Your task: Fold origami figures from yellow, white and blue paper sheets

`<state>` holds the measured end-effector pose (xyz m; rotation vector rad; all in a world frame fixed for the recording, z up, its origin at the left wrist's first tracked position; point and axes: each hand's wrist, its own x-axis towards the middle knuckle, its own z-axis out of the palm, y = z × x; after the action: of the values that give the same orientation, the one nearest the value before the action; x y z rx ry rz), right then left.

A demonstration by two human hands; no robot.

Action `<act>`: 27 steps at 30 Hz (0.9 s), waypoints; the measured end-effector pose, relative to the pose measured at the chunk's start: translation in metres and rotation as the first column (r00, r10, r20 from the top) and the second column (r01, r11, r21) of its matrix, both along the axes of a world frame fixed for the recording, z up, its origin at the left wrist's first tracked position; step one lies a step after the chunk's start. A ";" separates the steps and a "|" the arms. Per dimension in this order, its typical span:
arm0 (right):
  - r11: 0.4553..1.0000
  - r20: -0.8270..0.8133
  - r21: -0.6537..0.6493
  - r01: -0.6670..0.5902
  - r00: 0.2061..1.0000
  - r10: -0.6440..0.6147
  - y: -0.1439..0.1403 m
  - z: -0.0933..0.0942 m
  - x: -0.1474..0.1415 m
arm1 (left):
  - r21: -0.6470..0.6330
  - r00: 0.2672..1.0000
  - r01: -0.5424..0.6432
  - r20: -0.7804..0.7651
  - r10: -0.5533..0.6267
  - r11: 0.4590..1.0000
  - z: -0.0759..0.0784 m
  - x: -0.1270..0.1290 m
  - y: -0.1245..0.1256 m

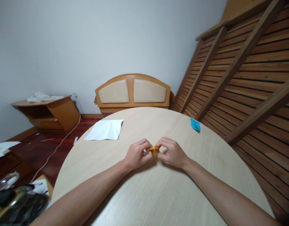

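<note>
Yellow folded paper: small piece [155, 153], between the two hands, over the middle of the bench [144, 194]. Flaps stick out to both sides, one points down toward the wearer. Can't tell if its underside touches the bench.
Left hand: [139, 153] fingers [146, 145] and thumb pinching the left flap.
Right hand: [172, 152] fingers and thumb pinching the right flap, mirror of the left. The other fingers curl in behind; exact contact is too small to read.
Step in hand: reads as shaping or opening folds by hand, both sides gripped at once. Judgement only; can't tell whether pull or press.
Next move calls for: light, even pinch both sides, center crease kept lined up, no hard tug. One-sided force would likely skew or tear the flaps.
White sheet: [104, 130] creased, lying at the bench's far left, well apart from both hands.
Blue folded paper: [195, 125] at the far right edge of the bench, untouched. Close to the rim, so a stray elbow or sleeve could knock it off.
</note>
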<state>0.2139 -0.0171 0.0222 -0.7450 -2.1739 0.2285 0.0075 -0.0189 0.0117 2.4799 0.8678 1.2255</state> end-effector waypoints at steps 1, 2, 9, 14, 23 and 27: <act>1.000 -0.001 0.005 0.002 1.000 -0.002 0.001 0.000 0.001 | -0.005 1.000 -0.005 0.006 0.005 1.000 0.000 0.000 0.001; 1.000 -0.003 0.009 0.003 1.000 -0.003 0.002 0.001 0.002 | -0.009 1.000 -0.010 0.011 0.010 1.000 -0.001 0.000 0.001; 1.000 -0.016 0.001 -0.007 1.000 0.007 0.006 -0.001 0.011 | -0.050 0.999 -0.034 0.022 0.035 0.998 -0.004 -0.003 0.003; 1.000 0.000 -0.011 -0.013 1.000 0.013 0.009 -0.002 0.015 | -0.102 0.998 -0.039 0.036 0.043 0.994 -0.005 -0.004 0.004; 0.996 -0.001 -0.094 -0.005 1.000 0.005 0.010 0.002 0.019 | -0.239 0.991 -0.017 0.128 0.049 0.971 0.000 -0.007 0.007; 0.992 -0.031 -0.127 0.011 0.999 -0.015 0.009 0.002 0.017 | -0.250 0.988 -0.009 0.147 0.047 0.968 0.002 -0.006 0.006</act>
<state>0.2309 -0.0081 0.0241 -0.8206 -2.1390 0.3730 0.0019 -0.0129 0.0134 2.1549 0.9549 1.2144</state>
